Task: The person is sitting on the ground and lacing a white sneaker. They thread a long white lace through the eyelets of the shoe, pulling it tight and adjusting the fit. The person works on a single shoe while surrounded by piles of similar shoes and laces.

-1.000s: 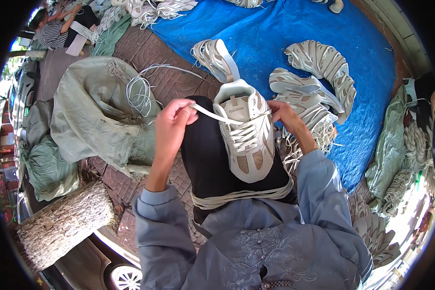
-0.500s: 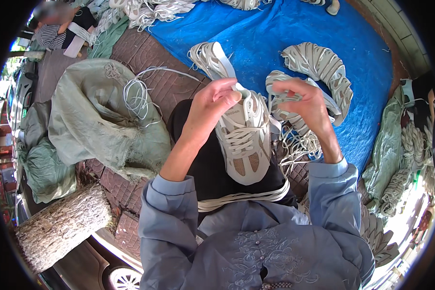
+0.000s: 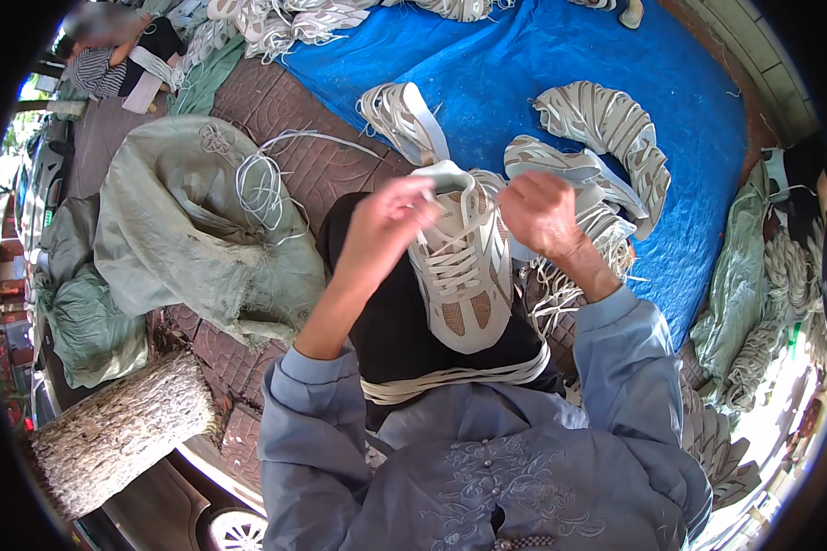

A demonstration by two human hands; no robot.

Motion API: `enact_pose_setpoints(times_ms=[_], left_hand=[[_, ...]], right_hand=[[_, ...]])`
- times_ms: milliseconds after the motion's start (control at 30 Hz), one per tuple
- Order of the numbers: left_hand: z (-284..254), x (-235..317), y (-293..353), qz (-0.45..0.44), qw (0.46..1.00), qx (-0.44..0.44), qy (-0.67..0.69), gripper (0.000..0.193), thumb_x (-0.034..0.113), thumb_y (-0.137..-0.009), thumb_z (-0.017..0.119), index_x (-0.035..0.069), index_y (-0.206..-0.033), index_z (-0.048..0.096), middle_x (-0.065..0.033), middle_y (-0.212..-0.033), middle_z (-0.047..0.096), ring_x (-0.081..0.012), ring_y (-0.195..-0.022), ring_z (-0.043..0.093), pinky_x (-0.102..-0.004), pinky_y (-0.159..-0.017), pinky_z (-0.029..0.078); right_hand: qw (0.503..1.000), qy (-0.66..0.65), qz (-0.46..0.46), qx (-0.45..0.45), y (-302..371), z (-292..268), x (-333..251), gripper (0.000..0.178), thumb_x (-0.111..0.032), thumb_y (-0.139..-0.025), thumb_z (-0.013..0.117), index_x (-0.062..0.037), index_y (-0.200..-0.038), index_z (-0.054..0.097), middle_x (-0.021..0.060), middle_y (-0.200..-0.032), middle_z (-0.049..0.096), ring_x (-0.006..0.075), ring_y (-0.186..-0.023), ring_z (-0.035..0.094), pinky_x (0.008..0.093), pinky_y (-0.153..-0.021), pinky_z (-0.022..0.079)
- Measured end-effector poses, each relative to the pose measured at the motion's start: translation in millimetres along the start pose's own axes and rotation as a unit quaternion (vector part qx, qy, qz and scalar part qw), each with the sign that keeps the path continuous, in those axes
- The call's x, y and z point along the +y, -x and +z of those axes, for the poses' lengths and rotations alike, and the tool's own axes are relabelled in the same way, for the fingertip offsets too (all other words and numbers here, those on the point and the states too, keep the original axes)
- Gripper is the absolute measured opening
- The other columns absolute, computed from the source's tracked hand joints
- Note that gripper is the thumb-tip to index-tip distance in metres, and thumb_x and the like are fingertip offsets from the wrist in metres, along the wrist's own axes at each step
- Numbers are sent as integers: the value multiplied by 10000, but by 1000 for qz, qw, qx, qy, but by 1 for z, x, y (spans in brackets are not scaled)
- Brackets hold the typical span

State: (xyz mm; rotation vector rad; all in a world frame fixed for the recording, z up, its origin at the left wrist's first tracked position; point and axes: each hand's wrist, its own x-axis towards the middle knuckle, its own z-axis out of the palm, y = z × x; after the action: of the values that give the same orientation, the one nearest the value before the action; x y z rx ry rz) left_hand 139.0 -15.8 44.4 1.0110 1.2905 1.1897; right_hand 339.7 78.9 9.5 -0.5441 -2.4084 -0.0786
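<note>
A white and beige sneaker [image 3: 464, 275] rests on my lap, toe toward me, with white laces [image 3: 455, 264] threaded over its tongue. At the left of its collar, my left hand [image 3: 388, 228] pinches a lace, its fingertips partly smeared by motion. My right hand [image 3: 539, 213] is closed in a fist just right of the shoe's opening and seems to grip the other lace end, mostly hidden by the fingers. Bundled white laces [image 3: 450, 381] lie across my dark-trousered thighs.
Loose sneakers [image 3: 404, 119] and a curved row of nested sneakers [image 3: 616, 119] lie on a blue tarp [image 3: 496, 64]. A lace tangle [image 3: 265, 188] lies on a greenish sack [image 3: 193, 230] at left. A rough stone block [image 3: 124, 427] is lower left. Another person [image 3: 110, 64] sits far left.
My left hand has drawn back toward me from the shoe's collar. My right hand has closed from spread fingers into a fist and come nearer the shoe, while the shoe stays on my lap.
</note>
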Motion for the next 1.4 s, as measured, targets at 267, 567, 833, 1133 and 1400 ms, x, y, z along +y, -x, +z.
enact_pose_setpoints(times_ms=[267, 567, 833, 1133, 1400], left_hand=[[16, -2, -5, -77, 992, -42, 87, 223, 140, -821, 561, -37, -954, 590, -86, -928, 603, -140, -852, 573, -284, -701, 453], [-23, 37, 0, 70, 928, -32, 365, 259, 202, -887, 506, -31, -983, 566, -147, -997, 581, -250, -921, 581, -371, -835, 466], [-187, 47, 12, 52, 935, 124, 328, 242, 130, -890, 485, -17, -1077, 526, 19, -687, 479, -41, -506, 378, -187, -473, 317], [-488, 32, 126, -22, 857, 473, 202, 166, 130, -901, 431, 0, -962, 514, 28, -605, 428, -59, -406, 281, -214, -386, 235], [-539, 5, 165, -27, 773, 629, 79, 185, 137, -855, 418, 28, -916, 554, -6, -648, 469, -61, -416, 295, -216, -367, 234]], right_hand=[[960, -201, 176, -88, -46, -19, -30, 192, -99, -600, 620, -68, -783, 573, 27, -700, 554, 170, -649, 556, 297, -540, 433], [592, -697, 380, -137, -35, 0, -62, 564, -12, -683, 649, -48, -1215, 465, 76, -799, 632, 109, -714, 592, 242, -656, 467], [607, -679, 370, 183, -27, -87, 52, 355, -4, -727, 535, 5, -1082, 531, 3, -598, 509, 21, -427, 319, 179, -387, 232], [600, -635, 433, 224, 164, -233, 325, 293, -41, -876, 489, 90, -1135, 447, 78, -952, 490, 75, -656, 380, 185, -555, 328], [644, -365, 559, 374, 293, -326, 391, 361, -115, -849, 568, 74, -1143, 479, 114, -949, 605, 77, -552, 401, 203, -453, 325]])
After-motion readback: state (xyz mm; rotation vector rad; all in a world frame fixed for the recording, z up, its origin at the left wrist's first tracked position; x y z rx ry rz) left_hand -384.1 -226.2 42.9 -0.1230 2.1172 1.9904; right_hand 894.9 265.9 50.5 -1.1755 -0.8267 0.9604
